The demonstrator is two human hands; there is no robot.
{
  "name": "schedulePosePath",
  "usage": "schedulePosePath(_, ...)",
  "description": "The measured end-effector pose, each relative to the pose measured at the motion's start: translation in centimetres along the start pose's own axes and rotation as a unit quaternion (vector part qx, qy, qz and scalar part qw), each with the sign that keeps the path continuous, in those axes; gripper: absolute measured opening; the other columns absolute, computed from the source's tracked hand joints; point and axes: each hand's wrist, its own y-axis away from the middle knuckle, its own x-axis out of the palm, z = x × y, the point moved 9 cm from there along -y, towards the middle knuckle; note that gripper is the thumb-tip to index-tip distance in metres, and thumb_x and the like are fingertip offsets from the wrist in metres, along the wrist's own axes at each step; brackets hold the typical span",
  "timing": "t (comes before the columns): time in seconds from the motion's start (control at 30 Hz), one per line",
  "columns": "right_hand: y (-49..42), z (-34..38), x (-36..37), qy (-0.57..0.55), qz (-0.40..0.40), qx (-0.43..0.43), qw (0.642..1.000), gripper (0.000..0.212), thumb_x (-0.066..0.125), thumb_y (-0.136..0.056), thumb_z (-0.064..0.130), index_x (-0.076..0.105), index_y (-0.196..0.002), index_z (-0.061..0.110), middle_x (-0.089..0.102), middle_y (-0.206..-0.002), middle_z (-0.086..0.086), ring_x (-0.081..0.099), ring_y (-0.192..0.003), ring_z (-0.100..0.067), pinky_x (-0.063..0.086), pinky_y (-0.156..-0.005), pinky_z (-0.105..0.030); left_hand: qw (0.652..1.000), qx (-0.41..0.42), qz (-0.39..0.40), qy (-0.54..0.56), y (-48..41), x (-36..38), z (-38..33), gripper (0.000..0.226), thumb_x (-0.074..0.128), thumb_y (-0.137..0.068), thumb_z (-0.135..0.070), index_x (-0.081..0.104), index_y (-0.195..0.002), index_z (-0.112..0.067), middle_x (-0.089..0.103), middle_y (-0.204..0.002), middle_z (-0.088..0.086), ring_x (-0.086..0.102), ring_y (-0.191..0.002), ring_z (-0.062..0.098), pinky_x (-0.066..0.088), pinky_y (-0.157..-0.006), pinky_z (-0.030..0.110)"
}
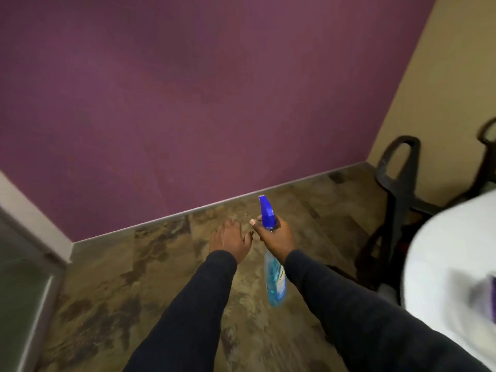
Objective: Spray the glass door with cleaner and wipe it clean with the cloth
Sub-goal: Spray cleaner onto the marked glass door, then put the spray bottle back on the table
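blue spray bottle [271, 253] gripped in right hand [276, 236]; left hand [230, 238] open, empty, just beside.

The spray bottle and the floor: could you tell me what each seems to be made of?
Spray bottle in the right hand: likely clear plastic, since blue liquid shows through; its head is opaque glossy blue. Floor: probably stone-look tile or vinyl, mottled brown with straight seams.

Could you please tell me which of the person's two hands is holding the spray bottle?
The right hand: its fingers are closed around the neck of the blue-capped clear plastic spray bottle of blue cleaner. The left hand beside it is open and holds nothing.
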Motion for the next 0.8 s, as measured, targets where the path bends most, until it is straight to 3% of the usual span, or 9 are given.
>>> schedulePosePath(0.1, 3.0, -1.8, -5.3, 0.026, -0.061, 0.02, 0.998, 0.029, 0.075, -0.088, 0.038, 0.067, -0.104, 0.015, 0.073, -0.091, -0.005, 0.067, -0.081, -0.013, 0.053, -0.075, -0.026, 0.998, 0.059, 0.034, 0.001, 1.7, 2.9, -5.6, 0.045, 0.042, -0.097, -0.049, 0.057, -0.122, -0.014, 0.057, -0.124, 0.008, 0.055, -0.114, 0.026, 0.044, -0.093, 0.039)
schedulePosePath(0.23, 6.8, -3.6, -12.6, 0.049, -0.139, 0.038, 0.988, 0.029, 0.075, -0.086, 0.044, 0.067, -0.097, 0.019, 0.074, -0.092, -0.003, 0.07, -0.089, -0.019, 0.056, -0.081, -0.03, 0.989, 0.135, 0.062, -0.004, 3.6, 5.3, -13.4, 0.045, 0.041, -0.097, -0.049, 0.056, -0.122, -0.014, 0.057, -0.124, 0.008, 0.054, -0.115, 0.027, 0.044, -0.094, 0.04)
schedulePosePath(0.4, 11.3, -4.6, -21.5, 0.077, -0.229, 0.032, 0.97, 0.028, 0.074, -0.085, 0.047, 0.066, -0.094, 0.022, 0.073, -0.087, 0.0, 0.071, -0.084, -0.019, 0.059, -0.08, -0.032, 0.973, 0.21, 0.094, 0.013, 6.5, 7.2, -23.0, 0.044, 0.043, -0.098, -0.047, 0.057, -0.125, -0.015, 0.056, -0.127, 0.009, 0.053, -0.117, 0.027, 0.044, -0.097, 0.039)
schedulePosePath(0.53, 15.0, -5.5, -27.5, 0.078, -0.27, 0.041, 0.959, 0.028, 0.072, -0.089, 0.044, 0.065, -0.099, 0.018, 0.073, -0.09, -0.003, 0.07, -0.083, -0.018, 0.051, -0.066, -0.016, 0.961, 0.258, 0.103, 0.017, 9.3, 8.5, -29.6, 0.042, 0.045, -0.097, -0.045, 0.057, -0.124, -0.016, 0.053, -0.128, 0.008, 0.052, -0.118, 0.027, 0.045, -0.097, 0.04)
schedulePosePath(0.67, 18.4, -7.5, -33.3, 0.088, -0.306, 0.051, 0.947, 0.029, 0.07, -0.09, 0.047, 0.065, -0.102, 0.021, 0.071, -0.092, 0.002, 0.067, -0.087, -0.015, 0.049, -0.075, -0.024, 0.953, 0.28, 0.111, 0.031, 12.7, 9.7, -35.2, 0.04, 0.044, -0.098, -0.045, 0.057, -0.121, -0.015, 0.052, -0.125, 0.007, 0.051, -0.118, 0.026, 0.042, -0.097, 0.04)
schedulePosePath(0.8, 21.9, -9.3, -38.7, 0.099, -0.339, 0.06, 0.934, 0.033, 0.068, -0.091, 0.051, 0.061, -0.107, 0.024, 0.07, -0.096, 0.003, 0.069, -0.089, -0.02, 0.056, -0.083, -0.029, 0.943, 0.308, 0.126, 0.022, 16.2, 11.7, -40.4, 0.041, 0.043, -0.1, -0.047, 0.055, -0.121, -0.015, 0.051, -0.124, 0.008, 0.051, -0.117, 0.025, 0.043, -0.097, 0.04)
